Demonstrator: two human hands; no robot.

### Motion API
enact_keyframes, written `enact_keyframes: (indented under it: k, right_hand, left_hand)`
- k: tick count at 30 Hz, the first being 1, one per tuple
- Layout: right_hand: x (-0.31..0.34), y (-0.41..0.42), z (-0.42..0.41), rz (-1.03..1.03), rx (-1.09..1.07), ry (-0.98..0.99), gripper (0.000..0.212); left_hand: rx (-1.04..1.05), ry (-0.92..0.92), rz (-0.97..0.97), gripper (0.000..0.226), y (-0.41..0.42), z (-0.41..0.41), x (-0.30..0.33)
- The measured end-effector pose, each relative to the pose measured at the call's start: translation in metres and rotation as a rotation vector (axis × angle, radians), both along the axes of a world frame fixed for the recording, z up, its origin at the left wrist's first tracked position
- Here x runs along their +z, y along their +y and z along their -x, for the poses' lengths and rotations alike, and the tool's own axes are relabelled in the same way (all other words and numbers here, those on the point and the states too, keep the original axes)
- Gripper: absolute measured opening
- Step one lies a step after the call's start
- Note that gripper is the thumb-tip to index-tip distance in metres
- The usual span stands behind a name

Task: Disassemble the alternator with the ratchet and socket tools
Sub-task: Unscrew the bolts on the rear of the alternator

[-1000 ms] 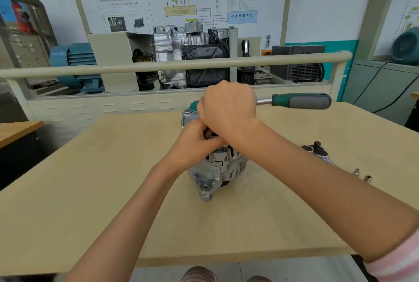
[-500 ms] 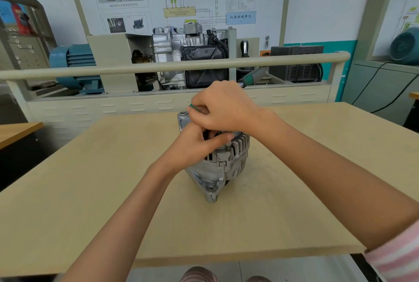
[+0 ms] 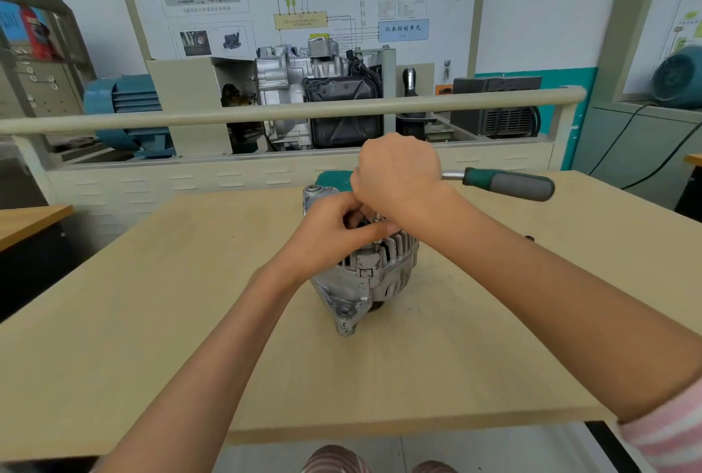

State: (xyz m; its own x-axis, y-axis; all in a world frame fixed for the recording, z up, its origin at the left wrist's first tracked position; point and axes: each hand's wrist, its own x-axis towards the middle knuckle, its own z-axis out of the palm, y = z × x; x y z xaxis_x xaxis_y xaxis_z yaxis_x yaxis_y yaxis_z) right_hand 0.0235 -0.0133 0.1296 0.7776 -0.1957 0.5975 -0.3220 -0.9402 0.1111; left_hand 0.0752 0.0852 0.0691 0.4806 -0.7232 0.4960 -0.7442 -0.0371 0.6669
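A grey metal alternator (image 3: 374, 275) stands on the wooden table (image 3: 152, 320), its finned housing facing me. On top of it sits a ratchet (image 3: 509, 185) with a green and grey handle that sticks out to the right. My right hand (image 3: 399, 172) is curled over the ratchet's head end above the alternator. My left hand (image 3: 334, 233) grips the upper part of the alternator, fingers curled just under the ratchet head. The socket and the fastener are hidden by my hands.
A small dark part (image 3: 528, 238) peeks out past my right forearm on the table. A beige rail (image 3: 266, 111) and low panel run behind the table, with an engine display (image 3: 323, 100) and a blue motor (image 3: 125, 111) beyond.
The ratchet handle swung away behind my right hand half a second ago and has now come back out to the right. My left hand stays on the alternator.
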Motion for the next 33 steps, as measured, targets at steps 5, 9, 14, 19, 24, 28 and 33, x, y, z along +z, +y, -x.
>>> enact_keyframes:
  k: [5,9,14,19,24,28,33]
  right_hand:
    - [0.0,-0.019,-0.007,-0.025,0.309,0.048,0.04]
    - [0.0,-0.027,-0.008,-0.141,0.538,0.056,0.045]
    - [0.002,-0.019,-0.001,-0.067,0.564,0.043,0.044]
    - [-0.006,0.003,0.006,0.096,0.079,-0.085,0.042]
    - [-0.004,0.002,0.003,0.098,0.054,-0.062,0.031]
    - [0.0,-0.013,0.003,0.082,0.374,0.03,0.038]
    - [0.002,-0.015,0.006,0.038,0.55,0.055,0.041]
  left_hand:
    - [-0.05,0.044,-0.041,0.018,0.009,-0.001,0.006]
    - [-0.087,0.043,-0.059,0.013,0.01,-0.002,0.01]
    - [-0.105,0.07,-0.072,0.029,0.01,-0.007,0.01]
    - [-0.063,0.044,-0.053,0.045,0.003,-0.006,0.004]
    - [-0.044,0.019,-0.029,0.036,0.004,-0.005,0.002]
    - [-0.065,0.028,-0.035,0.028,0.009,-0.005,0.003]
    - [-0.117,0.073,-0.019,0.02,0.01,-0.007,0.002]
